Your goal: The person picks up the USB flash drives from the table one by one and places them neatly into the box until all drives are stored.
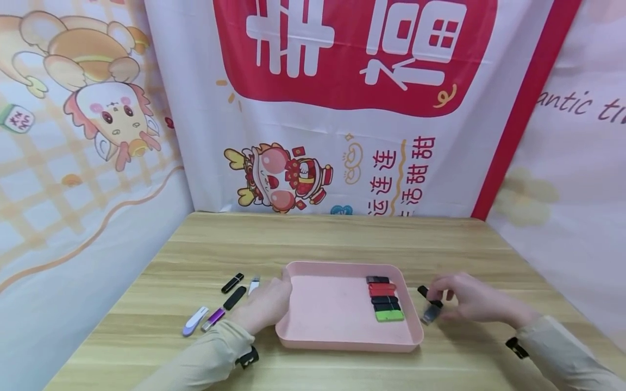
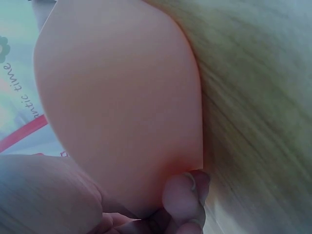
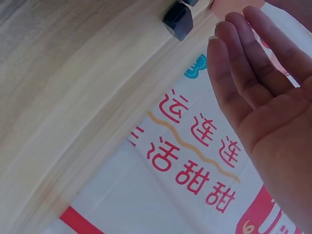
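Note:
On the wooden table stands a shallow pink tray (image 1: 318, 307). My left hand (image 1: 266, 305) grips its left wall, with fingers curled against the wall in the left wrist view. Inside, along the right, lie several USB sticks in a column: dark ones, a red one (image 1: 382, 289) and a green one (image 1: 389, 315) nearest me. Just right of the tray, my right hand (image 1: 471, 300) hovers at a black USB stick (image 1: 423, 292) and a grey translucent-ended one (image 1: 431, 314). Its fingers look fairly straight in the right wrist view, apart from a dark block (image 3: 178, 21).
Left of the tray lie more USB sticks: a black one with a silver band (image 1: 232, 283), a plain black one (image 1: 235, 298), a purple one (image 1: 213, 319), a lavender-white one (image 1: 195, 320) and a white one (image 1: 254, 284) partly behind my left hand. Printed cloths hang around the table.

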The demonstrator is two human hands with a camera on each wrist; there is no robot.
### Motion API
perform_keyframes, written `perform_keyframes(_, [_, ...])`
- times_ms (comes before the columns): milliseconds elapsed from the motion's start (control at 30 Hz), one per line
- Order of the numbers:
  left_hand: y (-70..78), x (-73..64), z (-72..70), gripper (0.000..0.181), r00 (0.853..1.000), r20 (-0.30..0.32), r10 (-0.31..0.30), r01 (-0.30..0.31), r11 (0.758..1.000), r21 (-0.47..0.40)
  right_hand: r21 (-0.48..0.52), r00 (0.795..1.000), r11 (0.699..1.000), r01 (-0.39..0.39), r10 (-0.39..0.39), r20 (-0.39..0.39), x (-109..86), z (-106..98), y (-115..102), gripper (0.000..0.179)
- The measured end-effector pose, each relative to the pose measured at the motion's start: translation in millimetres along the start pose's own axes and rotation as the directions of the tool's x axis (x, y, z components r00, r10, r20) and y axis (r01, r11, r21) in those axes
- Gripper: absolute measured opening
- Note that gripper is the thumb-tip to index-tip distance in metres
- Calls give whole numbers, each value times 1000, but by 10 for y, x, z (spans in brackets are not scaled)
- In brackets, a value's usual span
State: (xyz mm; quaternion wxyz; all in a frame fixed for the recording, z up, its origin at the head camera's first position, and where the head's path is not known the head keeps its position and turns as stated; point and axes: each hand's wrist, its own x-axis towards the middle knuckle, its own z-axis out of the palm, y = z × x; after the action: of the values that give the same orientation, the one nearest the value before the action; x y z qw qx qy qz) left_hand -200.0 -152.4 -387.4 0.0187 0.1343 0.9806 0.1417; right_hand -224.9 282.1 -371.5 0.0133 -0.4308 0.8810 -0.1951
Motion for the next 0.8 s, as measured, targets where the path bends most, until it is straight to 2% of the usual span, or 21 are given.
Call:
perform_keyframes(200, [-16, -23, 4, 51, 1000, 12, -6, 6, 1000, -9, 4, 997, 1000, -13, 13, 71, 62, 24, -51, 36])
perform_keyframes(400, [-24, -17, 2, 52, 1000, -1, 10, -10, 1000, 5, -26, 997, 999, 41, -39, 66, 124, 75, -32, 39])
perform_keyframes(633, [-28, -28, -5, 52, 1000, -6, 18, -18, 1000, 8, -1, 993, 1000, -3, 3, 119, 186, 138, -25, 40])
perform_keyframes(800, [-18, -38, -14, 51, 1000, -9, 19, -19, 1000, 13, -6, 993, 1000, 29, -28, 113, 205, 142, -32, 39])
